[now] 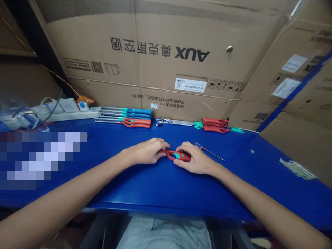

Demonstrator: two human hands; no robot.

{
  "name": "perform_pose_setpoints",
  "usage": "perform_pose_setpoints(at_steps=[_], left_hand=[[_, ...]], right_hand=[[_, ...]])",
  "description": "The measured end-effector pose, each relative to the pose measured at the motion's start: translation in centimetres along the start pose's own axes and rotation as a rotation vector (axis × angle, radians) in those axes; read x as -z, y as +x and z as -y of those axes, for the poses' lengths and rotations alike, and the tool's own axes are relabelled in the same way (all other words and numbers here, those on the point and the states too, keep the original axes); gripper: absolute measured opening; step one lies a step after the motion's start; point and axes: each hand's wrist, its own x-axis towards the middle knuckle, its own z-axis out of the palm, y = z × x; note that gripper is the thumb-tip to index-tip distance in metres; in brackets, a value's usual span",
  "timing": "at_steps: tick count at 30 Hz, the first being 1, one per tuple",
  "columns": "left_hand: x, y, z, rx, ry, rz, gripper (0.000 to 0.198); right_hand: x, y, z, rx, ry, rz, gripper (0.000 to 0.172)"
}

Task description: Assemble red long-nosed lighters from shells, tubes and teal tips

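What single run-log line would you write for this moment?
left hand: on red lighter handle | right hand: same | nearby: screwdriver | surface: blue table

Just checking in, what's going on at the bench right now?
A person is holding a red plastic lighter handle down on a blue table, with the left hand at one end and the right hand at the other. A small screwdriver lies just beyond the right hand. Along the far edge sit blue-and-teal handles, red handles and metal rods, in front of cardboard boxes.
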Motion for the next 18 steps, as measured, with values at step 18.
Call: perform_pose_setpoints(at_steps=[18], left_hand=[[0.27,0.23,0.32,-0.022,-0.022,0.022,0.023]], right_hand=[[-0.22,-0.12,-0.45,0.041,-0.016,-0.011,0.033]])
